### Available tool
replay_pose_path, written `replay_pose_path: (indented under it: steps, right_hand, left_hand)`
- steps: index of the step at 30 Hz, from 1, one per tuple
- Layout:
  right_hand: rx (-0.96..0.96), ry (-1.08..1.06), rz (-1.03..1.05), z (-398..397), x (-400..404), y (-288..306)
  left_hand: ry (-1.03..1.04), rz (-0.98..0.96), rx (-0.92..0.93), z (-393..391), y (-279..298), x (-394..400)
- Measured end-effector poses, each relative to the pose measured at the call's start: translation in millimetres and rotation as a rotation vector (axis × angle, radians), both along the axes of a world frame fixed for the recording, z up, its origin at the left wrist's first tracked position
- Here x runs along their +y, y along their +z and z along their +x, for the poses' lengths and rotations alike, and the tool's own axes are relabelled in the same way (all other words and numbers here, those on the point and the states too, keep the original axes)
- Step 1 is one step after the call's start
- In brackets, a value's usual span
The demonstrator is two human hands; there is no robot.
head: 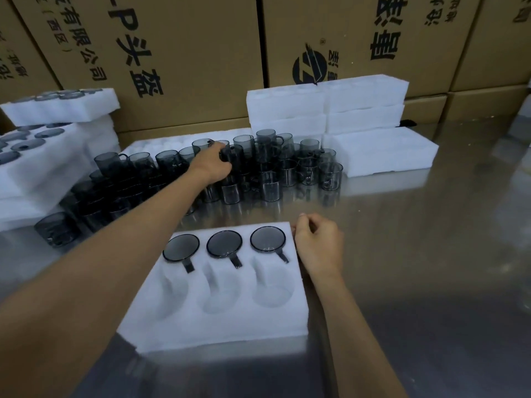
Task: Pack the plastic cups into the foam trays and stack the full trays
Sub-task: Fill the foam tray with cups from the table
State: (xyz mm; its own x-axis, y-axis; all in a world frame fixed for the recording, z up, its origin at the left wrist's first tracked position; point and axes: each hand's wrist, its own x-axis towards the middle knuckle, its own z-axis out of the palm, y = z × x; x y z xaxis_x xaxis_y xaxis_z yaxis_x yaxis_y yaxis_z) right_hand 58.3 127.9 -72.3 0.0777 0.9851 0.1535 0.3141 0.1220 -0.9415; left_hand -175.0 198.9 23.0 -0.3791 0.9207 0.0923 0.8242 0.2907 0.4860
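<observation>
Three cups seated in tray; light, rigid, slick plastic, grip by handle/rim; left hand closing on loose cup, right hand curled at tray edge, contact unclear.

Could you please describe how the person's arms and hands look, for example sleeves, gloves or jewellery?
Both forearms are bare up to the frame edge, so no sleeves show. The left hand and the right hand wear no gloves. No watch, bracelet or ring is visible on either.
</observation>
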Motion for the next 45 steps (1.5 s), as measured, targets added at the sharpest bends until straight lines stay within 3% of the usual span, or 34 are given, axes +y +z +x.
replay_pose_path:
  steps: [3, 7, 14, 20, 25, 30, 36, 45]
  right_hand:
    - [0.005, 0.001, -0.007, 0, 1, 0]
    - [0.009, 0.008, -0.007, 1, 2, -1]
    - [0.029, 0.017, -0.043, 0, 5, -4]
    - [0.274, 0.126, -0.102, 1, 0, 7]
    - [0.180, 0.203, 0.090, 3, -27, 33]
    - [0.298, 0.379, 0.231, -3, -66, 62]
    - [0.302, 0.545, 0.195, 2, -71, 67]
    - [0.337, 0.599, 0.170, 10, -63, 64]
  left_hand:
    - [-0.009, -0.015, 0.033, -3, -11, 10]
    - [0.026, 0.121, 0.028, -6, -21, 8]
    - [-0.069, 0.272, -0.002, 2, -17, -46]
    - [-0.173, 0.600, -0.124, 34, -19, -139]
    - [-0.220, 0.585, -0.228, 55, -39, -190]
    - [-0.329, 0.614, -0.068, 68, -41, -208]
    - [-0.413, 0.690, 0.072, 68, -44, -209]
    - [-0.366, 0.591, -0.150, 65, -37, -211]
